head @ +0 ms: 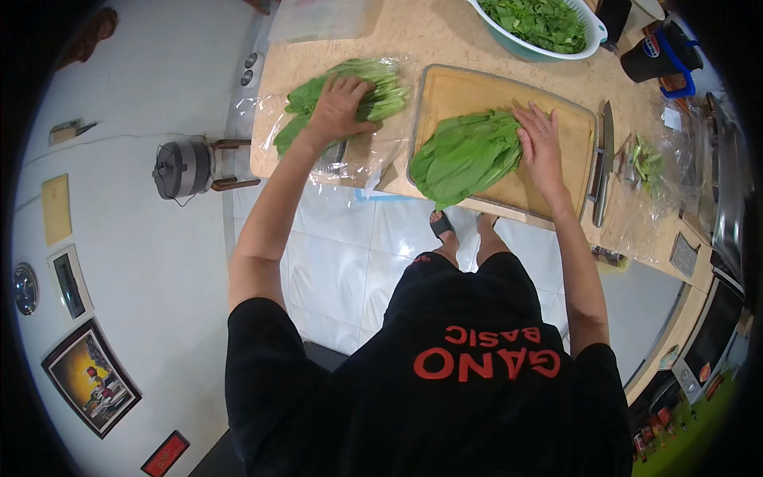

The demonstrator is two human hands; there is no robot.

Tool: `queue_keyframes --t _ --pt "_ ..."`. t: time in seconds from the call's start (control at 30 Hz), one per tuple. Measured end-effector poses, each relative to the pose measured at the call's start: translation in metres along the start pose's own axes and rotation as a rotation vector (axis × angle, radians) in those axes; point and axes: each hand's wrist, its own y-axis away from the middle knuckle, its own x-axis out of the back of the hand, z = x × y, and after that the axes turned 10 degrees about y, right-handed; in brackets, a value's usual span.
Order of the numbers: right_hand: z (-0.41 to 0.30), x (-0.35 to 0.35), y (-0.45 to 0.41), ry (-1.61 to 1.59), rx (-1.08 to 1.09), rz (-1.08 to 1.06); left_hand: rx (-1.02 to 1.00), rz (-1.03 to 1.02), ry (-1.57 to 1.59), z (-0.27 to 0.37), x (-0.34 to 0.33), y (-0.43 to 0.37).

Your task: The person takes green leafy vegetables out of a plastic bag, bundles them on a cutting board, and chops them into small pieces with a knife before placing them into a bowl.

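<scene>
My left hand (341,110) rests on a bunch of leafy greens (381,80) that lies on clear plastic wrap at the left; its fingers are spread over the stalks. On a wooden cutting board (560,167) lies a second bunch of leafy greens (468,155), its leaves hanging past the near edge. My right hand (541,134) touches the stalk end of that bunch, fingers extended. Whether either hand grips its bunch is hidden. A kitchen knife (605,155) lies just right of the board, blade pointing away from me.
A colander (506,43) of cut greens stands beyond the board, with a black tumbler (641,62) to its right. Plastic packaging with trimmings (647,161) lies right of the knife. A translucent plastic container (316,21) sits at the far left of the table.
</scene>
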Motion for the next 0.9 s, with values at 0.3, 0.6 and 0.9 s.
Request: queue_keyframes --t 0.3,0.6,0.9 --pt "0.002 -0.003 0.0 0.054 0.03 0.011 0.097 -0.03 -0.182 0.019 -0.016 0.024" --pt "0.006 -0.002 0.001 0.023 0.001 0.027 0.225 0.097 0.227 0.104 0.084 0.0" --pt "0.004 -0.009 0.0 -0.033 -0.007 0.124 0.316 -0.014 1.306 0.197 0.047 -0.087"
